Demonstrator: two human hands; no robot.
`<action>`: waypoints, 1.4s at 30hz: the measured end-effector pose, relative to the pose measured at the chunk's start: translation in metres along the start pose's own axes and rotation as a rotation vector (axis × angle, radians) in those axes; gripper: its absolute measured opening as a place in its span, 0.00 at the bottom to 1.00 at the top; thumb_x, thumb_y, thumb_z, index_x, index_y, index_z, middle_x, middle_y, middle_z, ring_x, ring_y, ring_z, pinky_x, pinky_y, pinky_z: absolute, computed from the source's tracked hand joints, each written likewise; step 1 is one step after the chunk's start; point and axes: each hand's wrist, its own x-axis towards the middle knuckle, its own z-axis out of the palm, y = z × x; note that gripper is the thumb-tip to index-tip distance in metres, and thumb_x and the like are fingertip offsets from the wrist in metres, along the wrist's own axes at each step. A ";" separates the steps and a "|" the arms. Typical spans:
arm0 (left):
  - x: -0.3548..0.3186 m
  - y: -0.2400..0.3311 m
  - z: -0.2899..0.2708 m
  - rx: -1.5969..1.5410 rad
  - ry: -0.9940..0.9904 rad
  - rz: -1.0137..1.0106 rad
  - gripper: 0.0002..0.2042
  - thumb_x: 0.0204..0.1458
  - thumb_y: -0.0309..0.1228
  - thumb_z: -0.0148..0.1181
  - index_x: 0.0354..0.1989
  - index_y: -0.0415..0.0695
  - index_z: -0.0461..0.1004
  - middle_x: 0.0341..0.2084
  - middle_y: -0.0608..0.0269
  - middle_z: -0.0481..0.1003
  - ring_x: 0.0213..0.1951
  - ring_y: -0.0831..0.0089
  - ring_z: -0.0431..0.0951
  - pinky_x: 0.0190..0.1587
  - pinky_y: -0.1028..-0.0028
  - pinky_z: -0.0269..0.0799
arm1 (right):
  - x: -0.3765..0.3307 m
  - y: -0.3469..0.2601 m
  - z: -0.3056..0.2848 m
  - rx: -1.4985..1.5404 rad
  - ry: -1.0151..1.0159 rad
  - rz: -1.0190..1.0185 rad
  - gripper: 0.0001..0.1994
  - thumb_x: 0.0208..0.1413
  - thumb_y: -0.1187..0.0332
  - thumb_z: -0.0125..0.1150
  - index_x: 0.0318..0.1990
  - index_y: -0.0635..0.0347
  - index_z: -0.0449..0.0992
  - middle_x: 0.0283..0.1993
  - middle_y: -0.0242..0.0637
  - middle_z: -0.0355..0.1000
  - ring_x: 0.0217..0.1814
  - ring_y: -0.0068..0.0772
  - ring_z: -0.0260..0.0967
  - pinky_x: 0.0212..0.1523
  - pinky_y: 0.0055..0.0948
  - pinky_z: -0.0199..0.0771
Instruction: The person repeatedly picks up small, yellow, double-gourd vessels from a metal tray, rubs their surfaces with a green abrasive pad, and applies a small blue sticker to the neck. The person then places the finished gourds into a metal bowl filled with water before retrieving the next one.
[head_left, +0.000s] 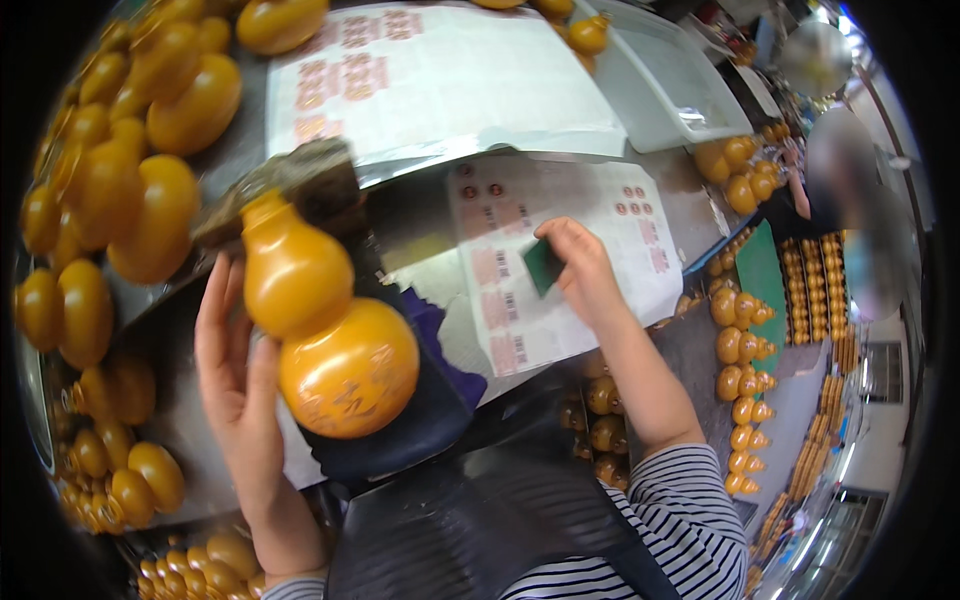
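A glossy yellow-orange bottle gourd (350,365) with faint reddish markings on its lower bulb lies tilted across a dark pad (400,450). Its neck reaches over a rough brown block (330,175). My left hand (235,350) holds the gourd from the left, thumb at the waist and fingers partly hidden behind it. Over a white sheet with red and black print (600,310), my right hand (580,262) pinches a small, flat, dark green piece (543,268). A purple cloth (440,345) sticks out beside the pad.
Many gourds (180,210) crowd the left side. A larger printed sheet (470,80) lies at the far side, with a translucent plastic bin (670,75) right of it. More gourds (740,345) line up at right. Another person (850,190) is at the far right.
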 end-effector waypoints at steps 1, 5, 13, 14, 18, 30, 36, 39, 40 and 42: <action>0.000 -0.007 -0.020 0.066 -0.005 -0.037 0.24 0.59 0.21 0.46 0.66 0.35 0.56 0.62 0.50 0.62 0.62 0.64 0.65 0.65 0.67 0.57 | 0.012 -0.004 -0.039 -0.272 0.059 0.009 0.12 0.63 0.61 0.53 0.36 0.60 0.76 0.30 0.29 0.70 0.31 0.17 0.66 0.33 0.18 0.66; -0.009 -0.013 -0.039 0.117 0.040 -0.080 0.18 0.62 0.26 0.46 0.59 0.33 0.64 0.53 0.52 0.71 0.56 0.66 0.71 0.61 0.67 0.63 | 0.030 -0.013 -0.120 -1.415 0.552 -0.364 0.09 0.58 0.64 0.55 0.38 0.53 0.81 0.22 0.38 0.71 0.23 0.38 0.68 0.27 0.33 0.69; -0.010 -0.017 -0.037 0.075 0.117 -0.105 0.17 0.64 0.29 0.45 0.58 0.32 0.64 0.50 0.52 0.72 0.52 0.68 0.74 0.57 0.71 0.69 | -0.074 0.003 -0.097 -1.801 0.111 -0.534 0.15 0.54 0.67 0.57 0.49 0.52 0.78 0.23 0.35 0.70 0.26 0.36 0.69 0.24 0.35 0.70; -0.009 -0.013 -0.034 0.064 0.105 -0.098 0.17 0.64 0.28 0.45 0.58 0.32 0.64 0.50 0.51 0.72 0.53 0.68 0.74 0.58 0.70 0.68 | -0.096 0.008 -0.087 -1.770 0.051 -0.536 0.15 0.53 0.67 0.59 0.49 0.52 0.78 0.23 0.34 0.69 0.26 0.33 0.68 0.23 0.32 0.69; -0.008 -0.011 -0.030 0.044 0.076 -0.049 0.18 0.64 0.28 0.45 0.60 0.31 0.62 0.53 0.50 0.70 0.54 0.66 0.73 0.59 0.69 0.67 | -0.142 0.027 -0.088 -1.567 -0.029 -0.735 0.21 0.43 0.67 0.71 0.48 0.57 0.78 0.21 0.28 0.67 0.24 0.26 0.65 0.22 0.25 0.67; -0.023 0.001 -0.035 0.105 0.068 -0.015 0.20 0.64 0.28 0.44 0.62 0.31 0.60 0.58 0.48 0.66 0.59 0.64 0.68 0.63 0.67 0.63 | -0.126 0.040 -0.087 -1.476 0.059 -1.007 0.21 0.41 0.69 0.72 0.47 0.55 0.79 0.21 0.26 0.66 0.23 0.25 0.64 0.22 0.22 0.65; -0.014 -0.001 -0.041 0.121 0.022 -0.070 0.21 0.64 0.31 0.46 0.63 0.35 0.61 0.59 0.53 0.65 0.61 0.66 0.65 0.62 0.70 0.59 | -0.128 0.049 -0.093 -1.470 0.153 -1.022 0.09 0.43 0.70 0.70 0.35 0.54 0.82 0.24 0.26 0.73 0.23 0.25 0.67 0.24 0.22 0.70; -0.014 0.008 -0.026 0.199 0.035 -0.068 0.26 0.61 0.43 0.51 0.61 0.36 0.64 0.57 0.47 0.66 0.56 0.54 0.68 0.59 0.56 0.65 | -0.125 0.043 -0.088 -1.167 0.168 -0.540 0.03 0.50 0.70 0.65 0.33 0.53 0.82 0.27 0.33 0.77 0.26 0.27 0.73 0.27 0.24 0.72; -0.008 0.000 -0.028 0.165 -0.021 -0.068 0.24 0.65 0.41 0.44 0.60 0.34 0.65 0.55 0.47 0.67 0.55 0.56 0.69 0.57 0.59 0.67 | -0.129 0.042 -0.086 -0.974 0.225 -0.335 0.04 0.53 0.70 0.63 0.34 0.57 0.80 0.25 0.31 0.75 0.25 0.22 0.72 0.27 0.22 0.69; -0.005 0.005 -0.017 0.234 -0.051 -0.105 0.25 0.65 0.43 0.41 0.59 0.34 0.65 0.56 0.46 0.67 0.55 0.56 0.69 0.58 0.60 0.65 | -0.125 0.036 -0.079 -0.356 0.168 -0.061 0.09 0.58 0.68 0.60 0.35 0.66 0.78 0.27 0.30 0.74 0.26 0.17 0.68 0.29 0.21 0.68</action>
